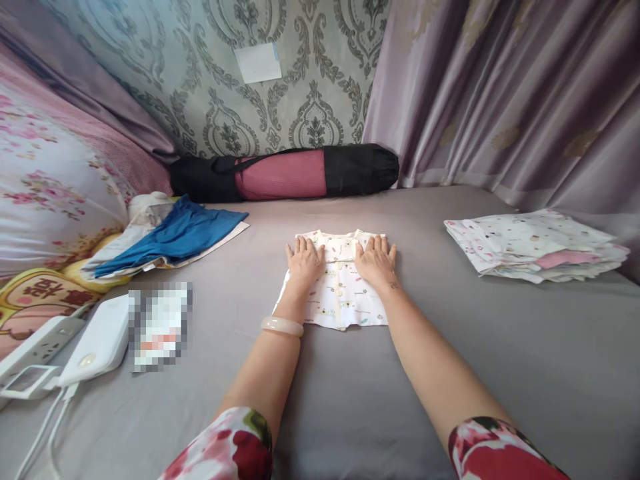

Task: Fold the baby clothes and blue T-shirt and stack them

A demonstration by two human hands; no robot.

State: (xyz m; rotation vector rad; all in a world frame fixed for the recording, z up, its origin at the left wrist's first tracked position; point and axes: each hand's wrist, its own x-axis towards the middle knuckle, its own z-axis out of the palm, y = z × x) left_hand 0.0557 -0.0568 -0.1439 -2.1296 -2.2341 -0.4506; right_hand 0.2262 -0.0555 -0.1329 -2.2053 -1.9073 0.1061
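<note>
A small white printed baby shirt (345, 300) with a buttoned front lies on the grey sheet, its sleeves folded in across the upper part. My left hand (304, 261) rests flat on its upper left side, fingers spread and pointing away from me. On the upper right side my right hand (376, 261) presses down the same way, fingers apart. Neither hand grips the cloth. Parts of the shirt are hidden under both palms.
To the right is a stack of folded printed clothes (533, 247). Blue and white garments (175, 233) lie at left, near a power bank (97, 340), a power strip (43, 350) and a blurred packet (160, 327). A black and pink rolled bag (283, 175) lies against the wall.
</note>
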